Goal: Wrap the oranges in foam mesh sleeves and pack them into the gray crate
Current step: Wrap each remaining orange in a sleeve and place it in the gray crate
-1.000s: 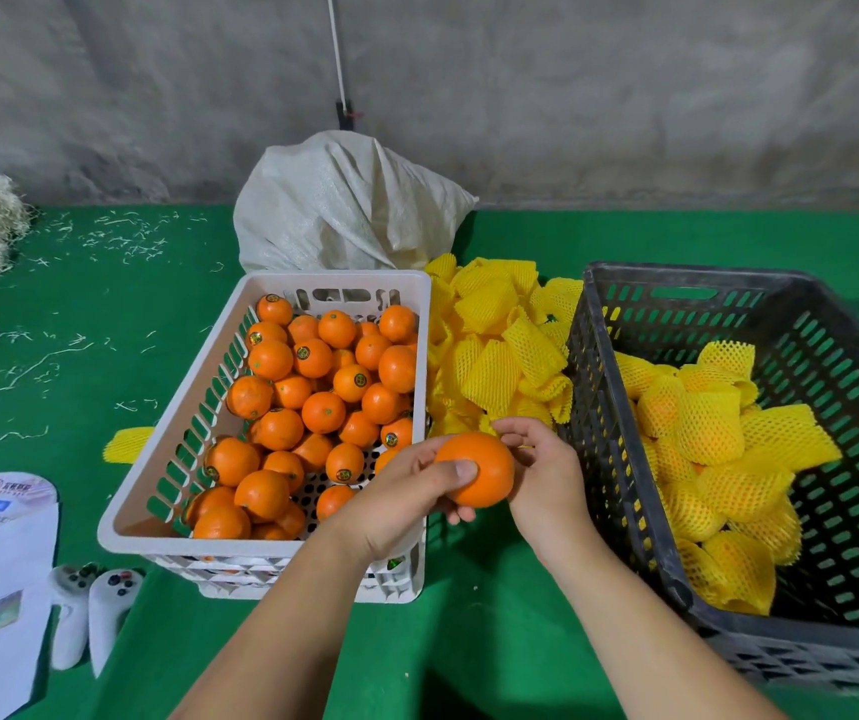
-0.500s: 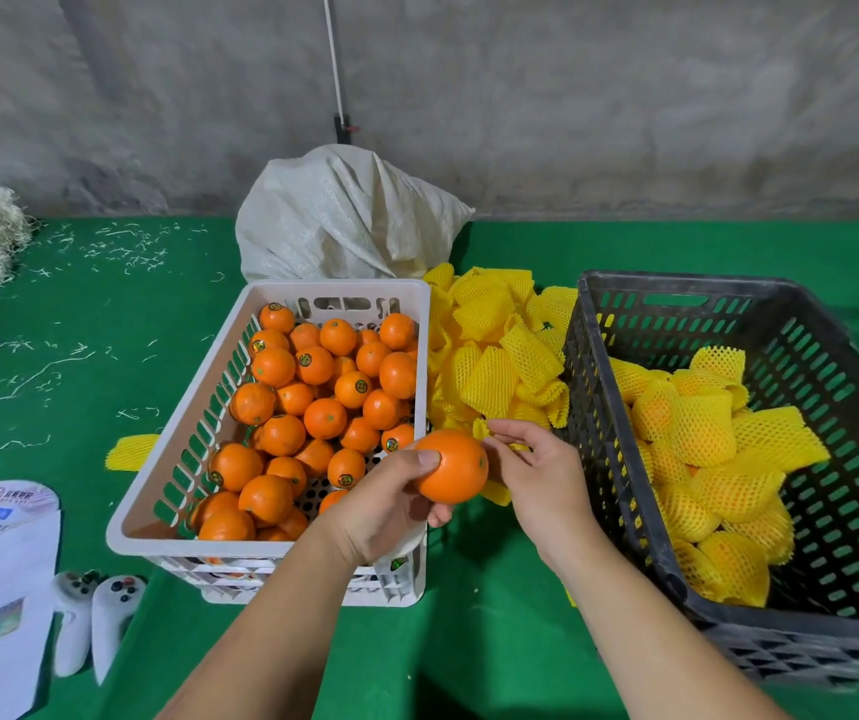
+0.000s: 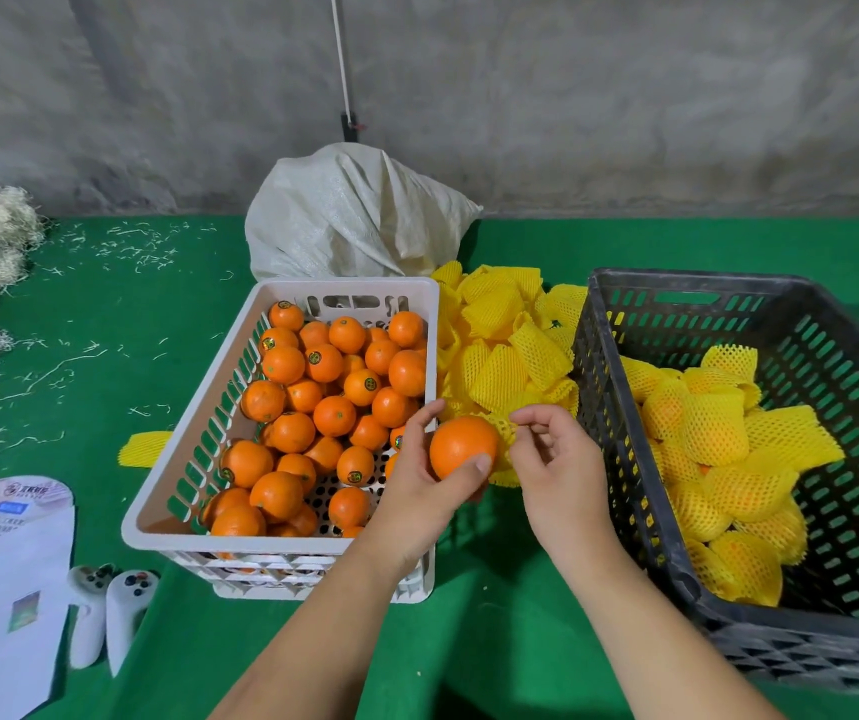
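Right hand (image 3: 554, 459) now pinching a foam sleeve (image 3: 504, 433) — fingers curled, left hand (image 3: 430, 483) gripping the orange (image 3: 462, 445)

Light was even and fairly bright, without glare. Soft shadows lay under the forearms. Wide-angle distortion bent the edges.
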`<control>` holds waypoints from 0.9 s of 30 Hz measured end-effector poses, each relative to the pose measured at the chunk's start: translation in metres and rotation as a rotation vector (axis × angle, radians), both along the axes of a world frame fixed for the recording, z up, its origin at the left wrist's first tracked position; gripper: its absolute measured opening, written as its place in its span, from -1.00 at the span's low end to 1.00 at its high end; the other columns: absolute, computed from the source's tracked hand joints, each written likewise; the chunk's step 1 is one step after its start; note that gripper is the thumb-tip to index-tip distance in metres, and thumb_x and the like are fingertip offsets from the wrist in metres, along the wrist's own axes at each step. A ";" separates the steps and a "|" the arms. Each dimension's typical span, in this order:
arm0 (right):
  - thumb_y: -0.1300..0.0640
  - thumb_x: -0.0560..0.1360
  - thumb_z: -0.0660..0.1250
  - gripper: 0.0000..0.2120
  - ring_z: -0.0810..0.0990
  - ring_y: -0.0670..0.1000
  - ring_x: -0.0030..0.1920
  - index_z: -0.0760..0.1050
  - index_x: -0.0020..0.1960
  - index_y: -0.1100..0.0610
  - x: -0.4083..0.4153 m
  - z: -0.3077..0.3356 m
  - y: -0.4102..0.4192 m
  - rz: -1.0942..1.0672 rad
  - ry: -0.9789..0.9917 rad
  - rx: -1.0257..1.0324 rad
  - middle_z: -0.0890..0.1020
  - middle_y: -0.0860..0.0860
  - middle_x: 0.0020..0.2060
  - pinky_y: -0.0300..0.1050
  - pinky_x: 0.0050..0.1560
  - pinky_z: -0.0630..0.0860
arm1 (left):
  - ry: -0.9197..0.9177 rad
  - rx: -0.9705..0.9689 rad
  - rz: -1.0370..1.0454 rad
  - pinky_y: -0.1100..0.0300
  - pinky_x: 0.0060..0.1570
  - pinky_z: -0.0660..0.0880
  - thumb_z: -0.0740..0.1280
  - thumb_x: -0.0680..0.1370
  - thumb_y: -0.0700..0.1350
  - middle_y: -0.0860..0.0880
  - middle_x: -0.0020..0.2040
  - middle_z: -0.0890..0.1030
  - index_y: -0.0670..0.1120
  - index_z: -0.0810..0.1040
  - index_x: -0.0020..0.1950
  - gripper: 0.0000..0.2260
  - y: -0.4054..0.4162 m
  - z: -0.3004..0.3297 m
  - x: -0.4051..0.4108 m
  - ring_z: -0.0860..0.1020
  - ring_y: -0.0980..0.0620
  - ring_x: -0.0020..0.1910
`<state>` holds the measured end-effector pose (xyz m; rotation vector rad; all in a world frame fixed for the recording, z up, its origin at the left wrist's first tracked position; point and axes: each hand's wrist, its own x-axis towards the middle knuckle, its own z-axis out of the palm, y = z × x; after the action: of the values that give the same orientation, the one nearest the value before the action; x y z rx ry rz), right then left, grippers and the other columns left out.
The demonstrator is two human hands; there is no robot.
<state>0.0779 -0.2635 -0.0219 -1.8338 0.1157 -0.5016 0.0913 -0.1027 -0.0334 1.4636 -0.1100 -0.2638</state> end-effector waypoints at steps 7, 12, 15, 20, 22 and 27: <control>0.04 0.60 0.26 -0.82 0.58 -0.13 0.06 0.50 0.16 -0.18 -0.008 0.017 0.004 0.076 -0.166 -0.264 0.56 -0.30 0.04 -0.25 0.03 0.52 | -0.119 0.162 -0.055 -0.13 0.17 0.65 0.63 0.35 0.12 -0.09 0.38 0.50 0.15 0.40 0.41 -0.30 -0.008 0.003 -0.003 0.63 -0.09 0.24; 0.05 0.59 0.40 -0.64 0.52 -0.10 0.24 0.52 0.38 -0.01 -0.006 0.006 -0.001 0.133 -0.057 -0.231 0.46 -0.16 0.22 -0.12 0.24 0.51 | -0.041 -0.009 -0.017 -0.02 0.07 0.66 0.65 0.40 0.08 -0.05 0.25 0.63 0.23 0.44 0.34 -0.40 0.001 -0.001 -0.005 0.69 -0.04 0.10; 0.09 0.63 0.36 -0.76 0.55 -0.22 0.18 0.59 0.28 -0.07 -0.004 0.003 -0.009 0.228 0.112 -0.103 0.53 -0.20 0.20 -0.03 0.24 0.56 | -0.042 0.015 -0.044 0.11 0.04 0.64 0.66 0.36 0.19 0.00 0.30 0.55 0.29 0.44 0.33 -0.37 0.007 0.000 -0.005 0.68 0.03 0.12; 0.23 0.63 0.34 -0.73 0.56 -0.15 0.22 0.63 0.28 0.04 -0.002 -0.001 -0.014 0.291 0.079 -0.197 0.56 -0.18 0.20 -0.05 0.25 0.57 | -0.111 0.054 -0.073 0.09 0.06 0.65 0.65 0.40 0.20 0.03 0.41 0.46 0.30 0.29 0.51 -0.21 0.007 -0.003 -0.005 0.65 0.00 0.22; 0.22 0.62 0.35 -0.76 0.58 -0.13 0.18 0.65 0.24 0.04 -0.001 -0.002 -0.012 0.234 0.062 -0.221 0.59 -0.16 0.15 -0.01 0.19 0.59 | -0.112 0.057 -0.113 0.07 0.06 0.65 0.64 0.43 0.12 0.03 0.44 0.44 0.31 0.24 0.54 -0.18 0.009 -0.003 -0.004 0.65 -0.04 0.23; 0.11 0.62 0.28 -0.85 0.58 -0.12 0.07 0.59 0.12 -0.02 -0.003 0.000 -0.007 0.105 -0.070 -0.240 0.58 -0.24 0.00 -0.02 0.06 0.58 | -0.118 0.057 -0.131 0.12 0.12 0.63 0.62 0.48 0.03 0.15 0.36 0.54 0.34 0.29 0.53 -0.26 0.006 -0.002 -0.005 0.66 -0.01 0.24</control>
<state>0.0747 -0.2703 -0.0219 -2.0415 -0.0919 -0.5227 0.0868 -0.0969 -0.0357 1.5310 -0.2967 -0.2886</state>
